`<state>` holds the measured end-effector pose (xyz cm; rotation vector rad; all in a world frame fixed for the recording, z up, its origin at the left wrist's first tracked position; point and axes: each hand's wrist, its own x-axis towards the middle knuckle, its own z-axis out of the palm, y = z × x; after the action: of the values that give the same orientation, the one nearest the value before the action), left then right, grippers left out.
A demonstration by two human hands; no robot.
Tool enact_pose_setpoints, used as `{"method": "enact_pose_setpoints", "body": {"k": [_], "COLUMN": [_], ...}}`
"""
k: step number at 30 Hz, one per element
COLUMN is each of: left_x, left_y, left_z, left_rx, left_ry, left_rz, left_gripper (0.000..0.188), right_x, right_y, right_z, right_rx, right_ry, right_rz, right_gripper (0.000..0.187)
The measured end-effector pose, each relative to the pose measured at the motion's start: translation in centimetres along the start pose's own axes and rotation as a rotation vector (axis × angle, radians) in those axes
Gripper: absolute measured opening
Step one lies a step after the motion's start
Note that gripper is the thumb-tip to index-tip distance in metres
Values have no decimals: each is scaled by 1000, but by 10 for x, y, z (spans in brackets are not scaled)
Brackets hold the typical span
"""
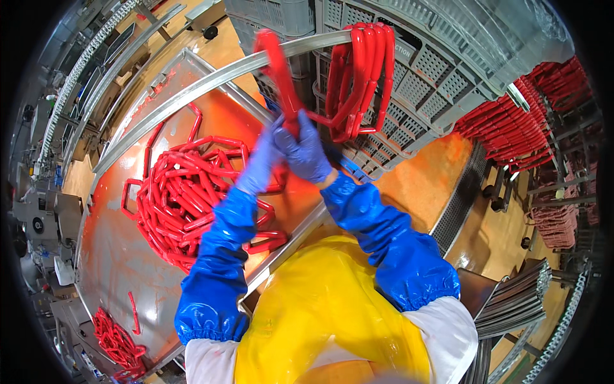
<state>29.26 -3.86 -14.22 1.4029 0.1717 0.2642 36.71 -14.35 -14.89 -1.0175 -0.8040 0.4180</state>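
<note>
A string of red sausage links (277, 70) loops over the metal bar, and both gloved hands meet at its lower end. My right hand (306, 152) is closed on the links. Beside it, my left hand (262, 161) touches the same spot, but motion smears its fingers. To the right, several loops of red sausages (364, 80) hang from the metal bar (246, 66), joined by a link to those at my hands. Below and left of my hands, a large tangled pile of red sausages (182, 195) lies on the metal table (105, 256).
Grey perforated crates (425, 70) are stacked beyond the bar. At right, rows of red sausages (505, 121) hang on a rack. Metal rods (515, 304) lie bundled at lower right. A smaller sausage heap (118, 342) sits at the table's lower left, near machinery (38, 224).
</note>
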Motion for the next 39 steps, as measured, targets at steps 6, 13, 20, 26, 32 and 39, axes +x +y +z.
{"method": "enact_pose_setpoints", "body": {"k": [6,13,20,26,32,39], "left_x": [-70,-121,-100,-70,-63,-149], "left_y": [-105,-83,-83,-64,-148,-39], "left_z": [-62,-59,29,69,52,-71], "left_rx": [950,1020,942,816,773,1235], "left_ry": [101,150,-88,-158,-263,-226], "left_rz": [-200,-226,-174,-178,101,-331], "left_gripper": [36,32,38,40,39,29], "right_x": [99,236,304,220,-43,-37], "right_y": [-104,-118,-62,-118,-44,44], "right_z": [-61,-108,-119,-113,-25,-182], "right_rx": [-441,-1022,-1567,-1056,-799,-1362], "right_ry": [281,-74,-476,71,-599,-806], "right_rz": [-333,-191,-60,-483,-386,-196], "right_gripper": [20,29,39,32,34,25]}}
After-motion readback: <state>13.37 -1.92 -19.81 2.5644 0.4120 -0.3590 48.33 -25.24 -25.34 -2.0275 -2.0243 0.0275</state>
